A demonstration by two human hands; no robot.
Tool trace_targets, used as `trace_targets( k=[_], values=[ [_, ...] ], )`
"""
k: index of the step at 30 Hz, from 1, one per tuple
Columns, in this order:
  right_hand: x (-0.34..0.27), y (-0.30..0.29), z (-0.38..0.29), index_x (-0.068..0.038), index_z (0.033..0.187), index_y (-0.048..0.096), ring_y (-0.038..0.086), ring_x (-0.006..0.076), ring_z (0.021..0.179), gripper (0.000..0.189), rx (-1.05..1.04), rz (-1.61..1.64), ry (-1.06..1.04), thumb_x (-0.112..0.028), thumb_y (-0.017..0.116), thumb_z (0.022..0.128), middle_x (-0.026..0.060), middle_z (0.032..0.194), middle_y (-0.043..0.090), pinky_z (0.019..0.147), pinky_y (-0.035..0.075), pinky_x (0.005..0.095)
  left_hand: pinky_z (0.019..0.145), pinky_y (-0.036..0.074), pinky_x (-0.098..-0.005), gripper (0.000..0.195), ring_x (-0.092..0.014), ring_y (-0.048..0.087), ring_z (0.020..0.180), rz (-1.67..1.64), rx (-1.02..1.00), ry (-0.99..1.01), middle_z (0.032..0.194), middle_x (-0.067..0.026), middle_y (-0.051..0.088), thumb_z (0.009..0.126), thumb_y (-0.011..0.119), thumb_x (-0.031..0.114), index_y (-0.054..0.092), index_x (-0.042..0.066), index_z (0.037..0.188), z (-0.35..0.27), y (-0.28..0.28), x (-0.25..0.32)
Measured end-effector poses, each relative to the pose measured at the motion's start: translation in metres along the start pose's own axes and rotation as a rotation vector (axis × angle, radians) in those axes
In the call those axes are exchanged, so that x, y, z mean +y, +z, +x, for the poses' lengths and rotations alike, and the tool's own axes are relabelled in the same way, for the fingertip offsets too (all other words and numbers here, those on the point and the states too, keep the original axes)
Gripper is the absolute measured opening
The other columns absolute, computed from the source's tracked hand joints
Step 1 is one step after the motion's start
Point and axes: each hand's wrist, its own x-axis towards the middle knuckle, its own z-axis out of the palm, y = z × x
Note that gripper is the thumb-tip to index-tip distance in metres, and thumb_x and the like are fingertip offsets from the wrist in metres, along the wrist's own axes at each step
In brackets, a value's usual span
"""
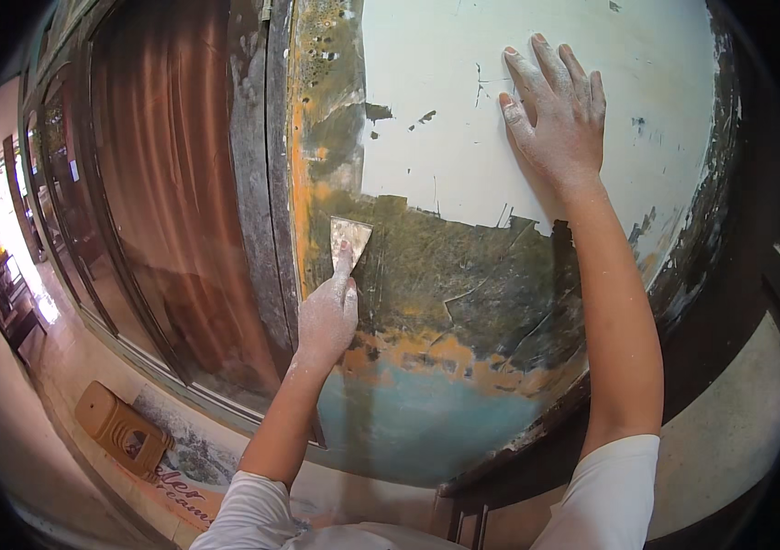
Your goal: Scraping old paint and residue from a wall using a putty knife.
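My left hand (328, 313), dusted with white powder, grips a putty knife (350, 234) with its wide blade pointing up. One finger lies along the blade, which is smeared with pale residue. Behind it is a dark, scraped part of the wall (431, 268). Higher up, my right hand (562, 117) lies against the white coating (431, 165), fingers spread and holding nothing; it too is powdery. The coating has a ragged lower edge and several chipped spots. Below the dark band, orange patches (431, 350) give way to blue-green paint (424, 419).
To the left stands a weathered wooden post (252, 137) beside a glass panel with a reddish-brown curtain (163, 172) behind it. On the floor, a brown plastic stool (118, 426) rests on a printed sheet (190, 498) bearing writing. Dark wood trim (692, 268) borders the wall's right side.
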Motion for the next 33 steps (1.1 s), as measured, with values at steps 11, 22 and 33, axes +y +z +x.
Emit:
trace_targets(
  k=[11, 22, 33],
  values=[
    [0.005, 0.003, -0.001, -0.044, 0.148, 0.043, 0.027, 0.0177, 0.149, 0.053, 0.045, 0.000, -0.035, -0.054, 0.051, 0.097, -0.0094, 0.160, 0.033, 0.126, 0.015, 0.0491, 0.073, 0.047, -0.0555, 0.059, -0.047, 0.063, 0.078, 0.086, -0.018, 0.050, 0.079, -0.0288, 0.064, 0.099, 0.047, 0.013, 0.031, 0.013, 0.156, 0.027, -0.009, 0.006],
    [0.002, 0.002, 0.001, -0.045, 0.147, 0.044, 0.027, 0.0180, 0.149, 0.052, 0.044, 0.014, -0.026, -0.052, 0.053, 0.097, -0.0091, 0.160, 0.034, 0.126, 0.015, 0.0502, 0.071, 0.046, -0.0549, 0.060, -0.053, 0.060, 0.079, 0.079, 0.040, 0.010, 0.079, -0.0338, 0.061, 0.101, 0.047, 0.015, 0.028, 0.025, 0.158, 0.042, -0.018, 0.006],
    [0.002, 0.000, 0.000, -0.046, 0.147, 0.043, 0.027, 0.0182, 0.149, 0.052, 0.041, 0.019, -0.018, -0.053, 0.051, 0.097, -0.0094, 0.160, 0.033, 0.126, 0.015, 0.0503, 0.070, 0.046, -0.0558, 0.060, -0.053, 0.060, 0.077, 0.119, 0.115, 0.076, 0.076, -0.0339, 0.060, 0.101, 0.047, 0.016, 0.030, 0.026, 0.157, 0.059, -0.030, 0.014]
  ],
)
